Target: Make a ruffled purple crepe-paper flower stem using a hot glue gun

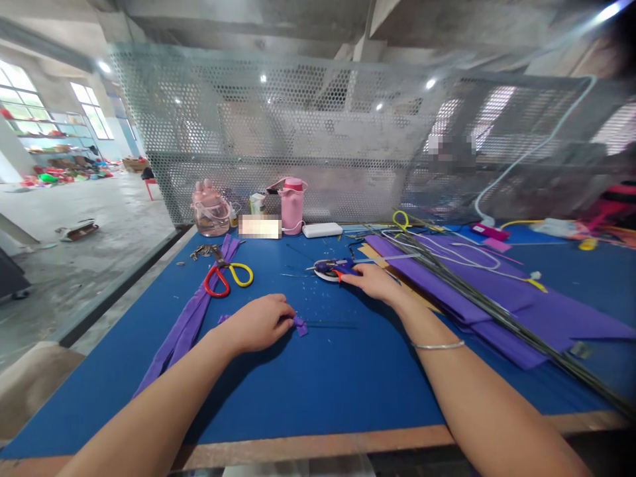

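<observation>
My right hand [375, 281] is closed round the handle of a dark blue glue gun [330, 266] with an orange trigger. The gun's nozzle points left, over a round white dish [325, 277]. Low over the blue table, my left hand [265, 321] pinches a small purple strip [301, 324]; its other end [224, 319] shows left of the hand. A thin dark wire [330, 324] runs right from the strip. Beyond my left hand lie scissors [228, 275] with one red and one yellow handle, partly on long purple strips [193, 324].
Purple sheets [477, 298] lie at the right under a bundle of long dark wires [497, 311] and a white cable [477, 255]. At the back stand a pink flask [293, 209], a clear pink bottle [211, 212] and a white power bank [322, 230]. A perforated metal panel [298, 132] rises behind.
</observation>
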`<action>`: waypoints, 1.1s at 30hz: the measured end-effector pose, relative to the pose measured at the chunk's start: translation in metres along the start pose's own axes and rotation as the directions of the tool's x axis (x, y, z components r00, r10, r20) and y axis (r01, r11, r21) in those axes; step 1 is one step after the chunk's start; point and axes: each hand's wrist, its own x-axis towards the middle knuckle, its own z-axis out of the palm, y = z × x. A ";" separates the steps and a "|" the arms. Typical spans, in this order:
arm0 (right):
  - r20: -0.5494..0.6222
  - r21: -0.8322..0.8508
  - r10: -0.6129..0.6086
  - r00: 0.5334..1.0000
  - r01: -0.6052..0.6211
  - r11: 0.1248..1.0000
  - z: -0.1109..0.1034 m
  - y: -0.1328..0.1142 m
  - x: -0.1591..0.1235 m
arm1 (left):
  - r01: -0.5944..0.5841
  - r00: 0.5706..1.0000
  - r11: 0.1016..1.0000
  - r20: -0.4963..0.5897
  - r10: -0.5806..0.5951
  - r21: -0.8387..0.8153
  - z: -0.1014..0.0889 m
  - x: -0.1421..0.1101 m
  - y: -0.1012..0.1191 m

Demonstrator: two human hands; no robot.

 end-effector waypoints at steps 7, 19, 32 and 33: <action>0.222 0.416 -0.068 0.973 -0.031 0.909 -0.015 -0.010 -0.017 | 0.073 0.994 0.995 -0.074 -0.078 -0.067 0.006 0.003 -0.015; 0.337 0.622 -0.080 0.938 -0.157 0.767 0.005 -0.017 -0.019 | 0.084 0.993 0.994 -0.071 -0.089 -0.068 0.007 0.005 -0.017; 0.485 0.419 -0.280 0.829 0.060 0.906 -0.021 -0.034 -0.039 | 0.108 0.992 0.992 -0.060 -0.112 -0.060 0.006 0.006 -0.017; 0.503 0.396 -0.286 0.816 0.076 0.915 -0.020 -0.036 -0.041 | 0.112 0.992 0.992 -0.058 -0.116 -0.060 0.006 0.006 -0.017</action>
